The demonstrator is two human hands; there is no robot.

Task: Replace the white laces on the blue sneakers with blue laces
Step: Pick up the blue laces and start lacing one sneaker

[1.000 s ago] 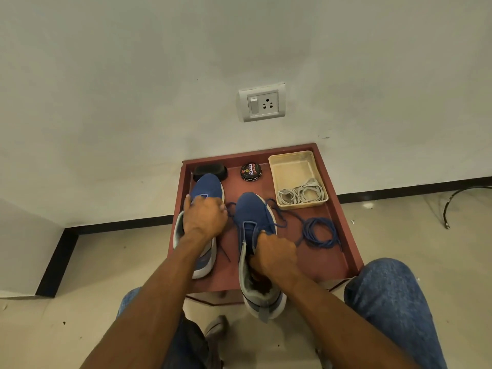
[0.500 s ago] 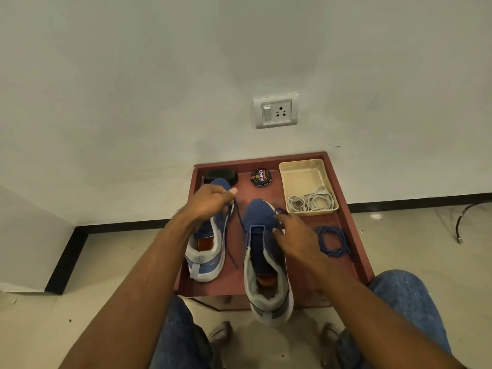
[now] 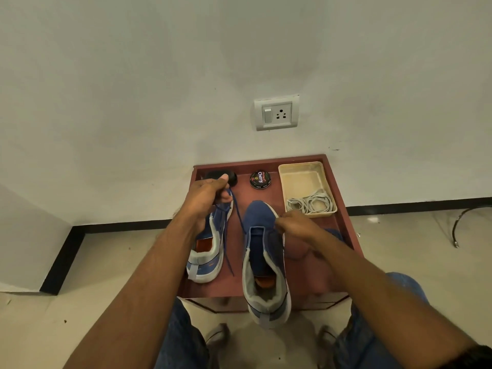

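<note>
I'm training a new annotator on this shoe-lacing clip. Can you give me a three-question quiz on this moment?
1. True or false: the white laces lie in the cream tray.
2. What does the left hand pinch?
3. The polish tin stands: A) in the tray, B) behind the right sneaker, C) on the floor.

Key: 1 true; 2 the blue lace; 3 B.

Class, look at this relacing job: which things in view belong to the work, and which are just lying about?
Belonging to the job:
- two blue sneakers
- blue lace, pinched by the left hand
- right hand
- white laces in the beige tray

Lying about:
- polish tin
- black object behind the left hand
- wall socket
</note>
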